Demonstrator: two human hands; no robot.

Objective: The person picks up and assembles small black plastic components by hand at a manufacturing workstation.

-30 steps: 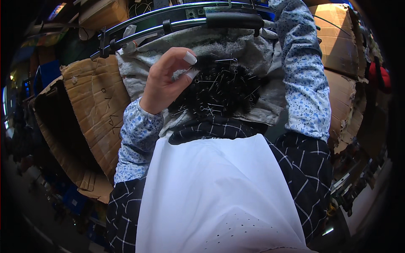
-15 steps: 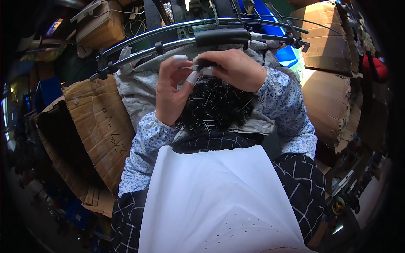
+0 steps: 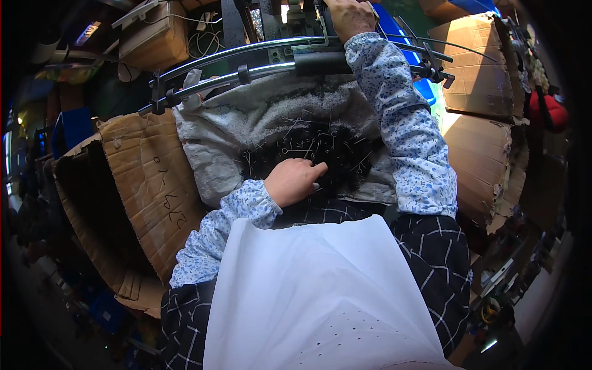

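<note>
From where I stand, the biggest thing before the person is a rumpled grey-white cloth [image 3: 213, 135]; curved, shiny metal rails [image 3: 271, 68] cross beyond its far edge. On the cloth, toward the person's lap, lies a dark heap of thin wire pins with looped ends [image 3: 354, 161]. The left hand [image 3: 291, 182] is right at its near side, fingers bent down into it; I can't tell whether they grip anything. The right hand [image 3: 351, 18] is well apart, past the rails, its grip unclear too. Just beyond the left knuckles, one silvery ring-ended pin [image 3: 298, 150] lies crosswise, its ring leftward.
</note>
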